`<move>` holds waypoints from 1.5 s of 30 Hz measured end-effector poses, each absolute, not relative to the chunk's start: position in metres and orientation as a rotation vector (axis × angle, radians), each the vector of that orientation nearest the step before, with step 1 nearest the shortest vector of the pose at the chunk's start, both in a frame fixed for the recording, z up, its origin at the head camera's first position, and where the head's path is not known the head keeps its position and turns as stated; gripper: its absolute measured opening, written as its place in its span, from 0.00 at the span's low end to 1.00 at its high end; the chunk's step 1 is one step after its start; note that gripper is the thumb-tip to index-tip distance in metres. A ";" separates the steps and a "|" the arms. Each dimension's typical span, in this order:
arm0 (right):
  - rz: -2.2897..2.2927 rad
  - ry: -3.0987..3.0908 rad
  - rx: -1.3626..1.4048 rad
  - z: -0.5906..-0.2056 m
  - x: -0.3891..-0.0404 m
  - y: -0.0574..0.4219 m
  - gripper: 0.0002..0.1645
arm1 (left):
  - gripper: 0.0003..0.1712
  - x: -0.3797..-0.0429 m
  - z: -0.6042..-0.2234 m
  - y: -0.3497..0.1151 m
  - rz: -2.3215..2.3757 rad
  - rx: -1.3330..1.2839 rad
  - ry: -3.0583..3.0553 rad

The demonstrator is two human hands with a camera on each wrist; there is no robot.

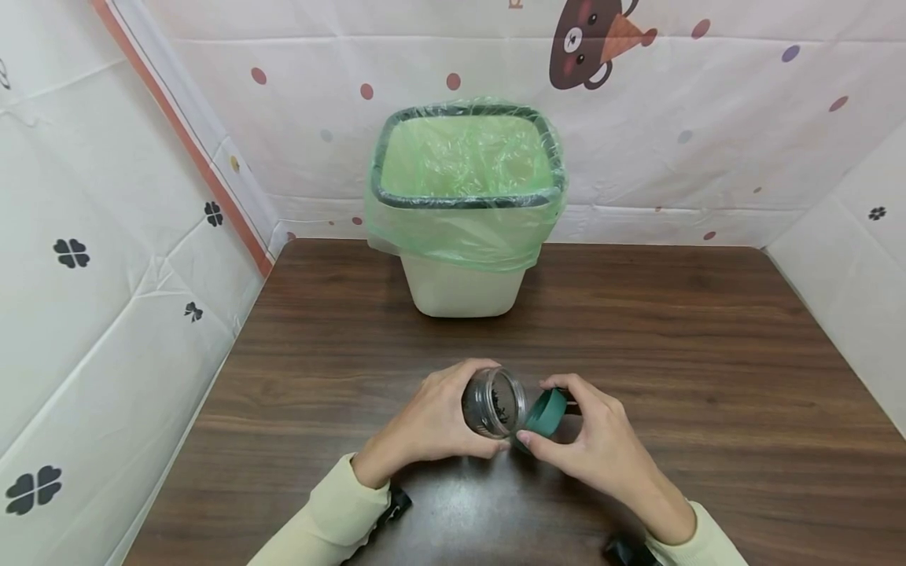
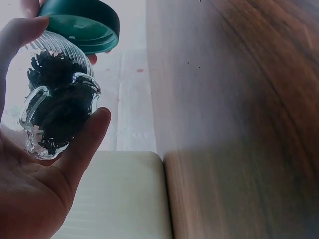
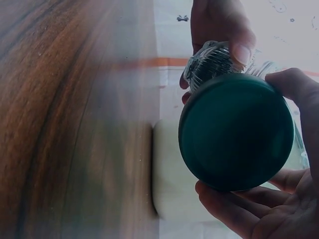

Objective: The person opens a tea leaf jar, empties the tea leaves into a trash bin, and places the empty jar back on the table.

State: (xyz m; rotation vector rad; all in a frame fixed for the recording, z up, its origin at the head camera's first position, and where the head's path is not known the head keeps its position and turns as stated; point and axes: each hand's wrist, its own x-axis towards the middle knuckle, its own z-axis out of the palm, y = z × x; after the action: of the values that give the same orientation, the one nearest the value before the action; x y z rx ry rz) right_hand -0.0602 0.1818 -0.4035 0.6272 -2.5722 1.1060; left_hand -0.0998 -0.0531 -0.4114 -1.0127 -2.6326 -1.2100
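My left hand [image 1: 440,415] grips a small clear glass jar [image 1: 478,406], thumb on one side and fingers on the other. The jar is tilted with its open mouth toward the right. Dark, leaf-like bits [image 2: 62,112] lie inside it, as the left wrist view shows. A round green lid [image 3: 237,132] is off the jar, close beside its mouth. Between thumb and fingertips my right hand [image 1: 603,436] holds that lid by its rim, its hollow side facing the jar. Whether lid and jar touch, I cannot tell.
Behind the hands, a pale bin [image 1: 463,295] lined with a green plastic bag [image 1: 467,228] stands at the back of the brown wooden table [image 1: 297,377]. Patterned white sheets [image 1: 708,141] hang behind the table and on both sides.
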 end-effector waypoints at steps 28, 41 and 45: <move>0.996 -2.653 0.606 -0.411 -0.061 0.187 0.41 | 0.49 -0.101 -0.409 -0.055 -1.225 -0.983 -2.668; 0.987 -2.713 0.529 -0.420 -0.060 0.192 0.42 | 0.49 -0.101 -0.408 -0.055 -1.195 -0.967 -2.674; 0.987 -2.720 0.521 -0.422 -0.060 0.193 0.42 | 0.49 -0.100 -0.408 -0.055 -1.195 -0.969 -2.668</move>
State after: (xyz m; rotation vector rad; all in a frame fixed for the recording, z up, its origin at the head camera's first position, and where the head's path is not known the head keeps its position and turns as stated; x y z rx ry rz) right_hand -0.0597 0.1934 -0.4215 0.5205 -2.7195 0.9875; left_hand -0.1002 -0.0554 -0.4083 -0.9691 -2.6683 -1.1950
